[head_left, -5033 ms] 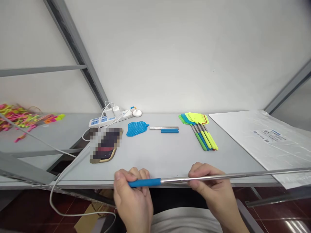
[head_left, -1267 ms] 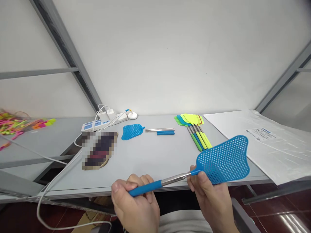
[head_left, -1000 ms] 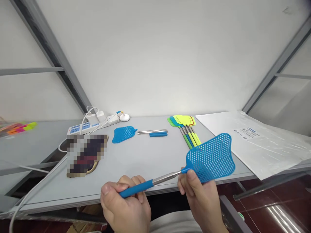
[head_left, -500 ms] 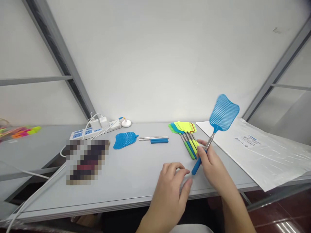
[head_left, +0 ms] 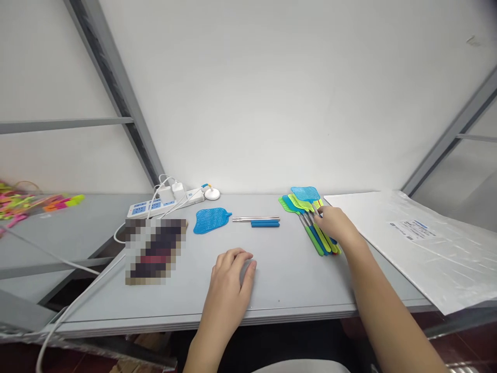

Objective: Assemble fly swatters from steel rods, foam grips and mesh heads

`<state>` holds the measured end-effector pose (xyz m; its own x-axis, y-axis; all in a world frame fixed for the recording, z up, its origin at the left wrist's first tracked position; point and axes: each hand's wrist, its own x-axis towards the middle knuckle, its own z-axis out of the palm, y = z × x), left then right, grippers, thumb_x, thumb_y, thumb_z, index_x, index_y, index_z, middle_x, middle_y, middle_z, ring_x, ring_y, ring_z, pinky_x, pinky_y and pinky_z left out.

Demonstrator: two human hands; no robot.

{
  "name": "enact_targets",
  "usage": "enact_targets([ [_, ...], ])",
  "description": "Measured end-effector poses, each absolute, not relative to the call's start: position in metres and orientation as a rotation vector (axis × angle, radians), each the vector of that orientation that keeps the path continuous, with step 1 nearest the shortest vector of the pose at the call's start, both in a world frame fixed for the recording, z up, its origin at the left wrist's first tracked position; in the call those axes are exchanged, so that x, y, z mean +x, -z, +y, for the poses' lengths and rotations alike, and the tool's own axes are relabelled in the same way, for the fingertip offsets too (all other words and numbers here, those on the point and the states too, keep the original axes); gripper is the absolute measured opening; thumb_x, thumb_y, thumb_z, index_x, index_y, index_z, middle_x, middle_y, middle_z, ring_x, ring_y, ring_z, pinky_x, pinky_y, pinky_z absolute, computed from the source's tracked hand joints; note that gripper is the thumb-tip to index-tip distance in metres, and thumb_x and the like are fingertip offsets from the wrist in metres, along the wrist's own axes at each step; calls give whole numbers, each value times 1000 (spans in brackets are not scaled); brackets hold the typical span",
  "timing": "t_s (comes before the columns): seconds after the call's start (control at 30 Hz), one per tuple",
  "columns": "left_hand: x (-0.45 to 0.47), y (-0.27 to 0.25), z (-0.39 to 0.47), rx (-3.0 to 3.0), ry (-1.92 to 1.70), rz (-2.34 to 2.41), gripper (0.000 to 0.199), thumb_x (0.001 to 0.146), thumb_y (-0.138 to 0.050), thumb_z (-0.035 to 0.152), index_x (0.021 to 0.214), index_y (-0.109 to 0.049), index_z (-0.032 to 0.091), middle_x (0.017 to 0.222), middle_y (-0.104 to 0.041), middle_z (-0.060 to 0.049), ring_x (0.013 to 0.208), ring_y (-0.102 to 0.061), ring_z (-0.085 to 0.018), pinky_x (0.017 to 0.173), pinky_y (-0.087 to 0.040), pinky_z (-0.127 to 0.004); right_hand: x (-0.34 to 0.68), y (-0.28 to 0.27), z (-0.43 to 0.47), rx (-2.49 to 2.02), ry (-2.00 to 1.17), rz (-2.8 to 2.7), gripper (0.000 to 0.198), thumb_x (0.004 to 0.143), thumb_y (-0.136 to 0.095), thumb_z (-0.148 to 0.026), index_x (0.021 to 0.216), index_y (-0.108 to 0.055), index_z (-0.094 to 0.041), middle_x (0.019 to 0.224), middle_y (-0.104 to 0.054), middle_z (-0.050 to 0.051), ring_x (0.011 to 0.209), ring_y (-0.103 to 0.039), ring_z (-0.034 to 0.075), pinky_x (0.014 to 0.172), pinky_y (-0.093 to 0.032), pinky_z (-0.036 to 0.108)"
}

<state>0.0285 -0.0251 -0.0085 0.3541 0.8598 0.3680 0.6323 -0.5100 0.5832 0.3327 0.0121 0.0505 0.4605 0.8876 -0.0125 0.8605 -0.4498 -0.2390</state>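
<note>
My right hand [head_left: 333,224] is closed around the shaft of a blue fly swatter [head_left: 305,194], laid over a fanned pile of fly swatters [head_left: 312,234] with green, blue and yellow handles. Its blue head lies on top at the pile's far end; my hand covers most of its shaft. My left hand [head_left: 232,274] hovers over or rests on the near part of the table, fingers apart and holding nothing. Beyond it lie a loose blue swatter head [head_left: 212,220], thin metal rods [head_left: 255,218] and a blue handle grip [head_left: 265,224].
A white power strip [head_left: 155,208] with plugs and cables stands at the back left, beside a round white device [head_left: 212,194]. A blurred-out item [head_left: 157,252] lies in front. White plastic packaging [head_left: 446,259] covers the right side. Colourful pieces [head_left: 42,204] lie far left.
My right hand has carried the blue fly swatter from upright in the air down onto the pile. My left hand has moved left, away from it. The view has shifted slightly.
</note>
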Motion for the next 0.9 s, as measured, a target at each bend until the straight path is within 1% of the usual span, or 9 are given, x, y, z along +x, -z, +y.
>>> enact_targets([
  [0.07,29,9,-26,2268,-929,1314,23,99,-43,35,107,-62,25,116,-61,-6,113,-51,-26,95,-42,-47,333,-47,18,-2552,-210,-1546,35,94,-60,-36,123,-58,-18,125,-59,10,103,-62,21,87,-54,43],
  [0.2,31,9,-26,2256,-927,1327,23,99,-43,35,105,-63,24,114,-62,-7,111,-52,-27,93,-42,-47,331,-41,22,-2604,-209,-1608,34,94,-59,-35,124,-58,-18,125,-59,10,104,-62,22,87,-54,43],
  [0.37,31,8,-26,2257,-895,1329,25,101,-38,35,104,-61,25,112,-61,-6,109,-53,-26,93,-41,-47,325,-37,18,-2668,-116,-1617,35,94,-59,-36,124,-58,-18,125,-59,9,103,-62,21,86,-54,43],
  [0.47,32,8,-27,2262,-877,1341,25,101,-38,34,104,-60,25,111,-61,-5,108,-53,-25,93,-40,-45,323,-37,15,-2665,-32,-1643,31,95,-56,-36,118,-60,-15,115,-64,10,98,-64,22,82,-54,41],
  [0.53,32,8,-28,2260,-871,1347,24,101,-38,34,103,-60,25,111,-61,-4,108,-53,-24,93,-39,-44,321,-41,14,-2639,51,-1682,29,97,-51,-35,109,-62,-11,102,-67,14,93,-65,26,78,-52,41],
  [0.6,33,8,-28,2259,-870,1347,23,101,-38,34,103,-60,25,111,-61,-4,108,-52,-24,93,-39,-44,315,-47,15,-2580,145,-1756,30,98,-46,-32,104,-63,-9,97,-67,18,95,-66,31,80,-49,44],
  [0.7,33,8,-29,2261,-881,1346,21,101,-40,33,104,-59,25,111,-61,-3,107,-52,-24,93,-38,-43,296,-59,26,-2419,213,-1952,31,99,-41,-31,111,-62,-11,110,-65,19,104,-63,32,88,-45,47],
  [0.8,33,8,-31,2261,-890,1347,20,100,-41,32,104,-59,25,111,-61,-3,107,-52,-24,93,-38,-43,268,-65,49,-2201,128,-2207,29,100,-45,-33,120,-60,-18,120,-63,13,105,-63,25,89,-49,43],
  [0.9,33,6,-34,2259,-889,1359,20,100,-42,31,104,-60,24,109,-61,-4,106,-51,-24,92,-39,-43,240,-63,78,-2021,4,-2420,32,95,-57,-36,123,-59,-20,125,-60,9,104,-62,21,88,-53,42],
])
